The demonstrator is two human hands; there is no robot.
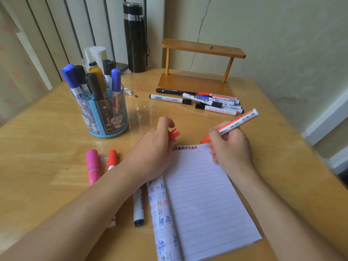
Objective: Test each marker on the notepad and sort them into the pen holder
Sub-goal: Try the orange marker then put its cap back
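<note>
The right hand (pixel 231 146), right of centre, curls its fingers (pixel 215 135) round a red marker (pixel 238 120). The marker's uncapped tip points down-left, just above the top edge of the notepad (pixel 203 194) and beside a row of coloured marks. The left hand (pixel 152 147), at centre, pinches the red cap (pixel 174 134) between thumb and fingertips and lies over the notepad's upper left corner. The pen holder (pixel 105 113) stands in the upper left, packed with markers, with bare counter (pixel 47 138) between it and the hands. Loose markers (pixel 203 101) lie heaped above the hands. The counter's right edge runs near the right forearm.
</note>
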